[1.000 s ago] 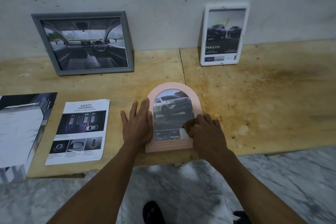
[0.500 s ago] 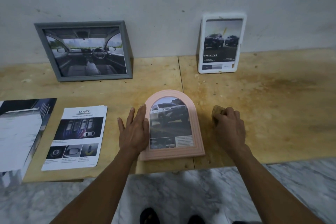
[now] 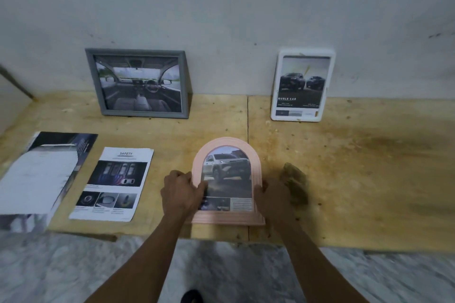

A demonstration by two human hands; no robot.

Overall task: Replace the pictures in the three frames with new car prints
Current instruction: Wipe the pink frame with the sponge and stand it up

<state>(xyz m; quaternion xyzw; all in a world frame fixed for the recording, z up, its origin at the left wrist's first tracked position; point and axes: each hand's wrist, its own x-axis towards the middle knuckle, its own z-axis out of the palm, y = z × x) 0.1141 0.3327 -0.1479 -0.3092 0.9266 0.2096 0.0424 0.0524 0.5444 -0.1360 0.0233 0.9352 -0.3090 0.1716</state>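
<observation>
A pink arched frame [image 3: 226, 218] with a white car print lies near the front edge of the wooden table [image 3: 357, 179]. My left hand [image 3: 181, 194] grips its left side, thumb over the glass. At the frame's right side is my right hand [image 3: 274, 195], fingers curled on the edge. A grey frame [image 3: 139, 53] with a car interior print leans on the wall at back left. Leaning at back right is a white frame [image 3: 274, 96] showing two dark pickups.
A brown cloth [image 3: 295, 184] lies on the table just right of my right hand. A "Safety" print [image 3: 115, 182] and a larger print [image 3: 41, 174] lie flat at the left. Marble floor [image 3: 73, 273] runs below the table's front edge.
My right hand let go of the brown cloth on the table and moved left onto the pink frame's right edge. My left hand went from lying flat to gripping the frame's left side.
</observation>
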